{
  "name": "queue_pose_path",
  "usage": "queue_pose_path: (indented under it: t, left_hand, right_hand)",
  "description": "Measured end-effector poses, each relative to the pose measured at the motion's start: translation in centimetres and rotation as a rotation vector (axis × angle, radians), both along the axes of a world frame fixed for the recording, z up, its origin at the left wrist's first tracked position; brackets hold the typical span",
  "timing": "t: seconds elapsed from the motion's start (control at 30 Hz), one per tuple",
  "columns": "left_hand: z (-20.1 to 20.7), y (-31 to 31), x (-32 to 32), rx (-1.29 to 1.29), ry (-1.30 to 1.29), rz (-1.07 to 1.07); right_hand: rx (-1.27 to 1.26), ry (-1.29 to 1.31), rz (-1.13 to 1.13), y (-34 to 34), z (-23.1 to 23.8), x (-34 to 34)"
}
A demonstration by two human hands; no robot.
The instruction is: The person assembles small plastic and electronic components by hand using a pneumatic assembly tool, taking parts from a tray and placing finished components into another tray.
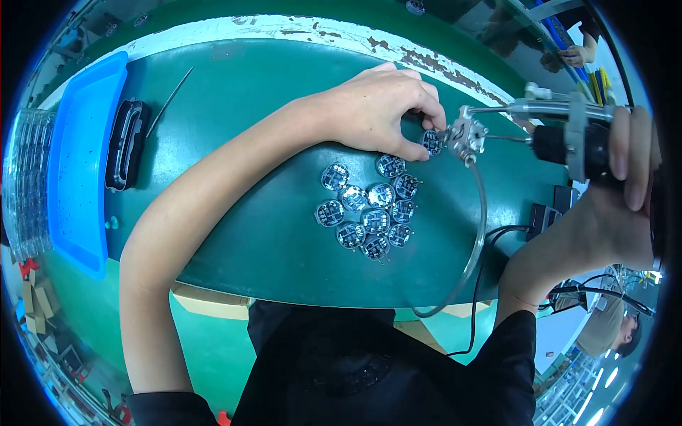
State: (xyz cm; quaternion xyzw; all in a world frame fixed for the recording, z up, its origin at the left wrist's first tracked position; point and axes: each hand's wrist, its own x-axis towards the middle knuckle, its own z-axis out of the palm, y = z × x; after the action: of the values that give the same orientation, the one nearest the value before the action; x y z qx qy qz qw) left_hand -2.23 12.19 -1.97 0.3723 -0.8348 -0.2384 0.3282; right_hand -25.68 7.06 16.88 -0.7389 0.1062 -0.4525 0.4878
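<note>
Currently, left hand: grasping; thumb and forefinger close about the edge of a small round silver-rimmed circuit disc, toward the far right of the green-topped table.
Right hand: also grasping, its fingers curled over the black rear body of a silver metal dispenser-like tool; the palm side is lost at the dark rim of the view.
Tool head: right at the held disc, on its right side; whether the tip touches it, I cannot tell.
Clear flexible tube: hanging from the tool head and bending toward the near edge.
Loose cluster of similar round discs: lying nearer than the left hand, around the table's middle, some touching.
Left side: a shallow blue plastic tray, with a long black open case just beside it and a thin metal rod to the right of that.
Step in hand: apparently applying the tool to this one disc, the left hand steadying it.
Next move: likely calls for a still left pinch and fine aim from the right hand, without bumping the neighbouring discs.
</note>
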Motion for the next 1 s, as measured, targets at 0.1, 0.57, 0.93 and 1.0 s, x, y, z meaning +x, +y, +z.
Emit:
queue_pose_path:
  t: [0.1,0.57,0.93,1.0]
  left_hand:
    - [0.2,0.0,0.0,0.008,-0.005,-0.005]
    - [0.0,0.2,0.0,-0.001,-0.027,0.022]
    - [0.0,0.3,-0.1,0.025,-0.033,0.034]
    - [0.1,0.3,-0.1,0.032,-0.044,0.039]
  right_hand:
    - [0.174,-0.096,0.299,-0.9,-2.2,-0.6]
    - [0.059,0.089,0.637,-4.7,-3.9,1.3]
    - [0.005,0.109,0.725,-5.3,-4.5,2.4]
    - [-0.007,0.149,0.755,-6.0,-4.2,2.7]
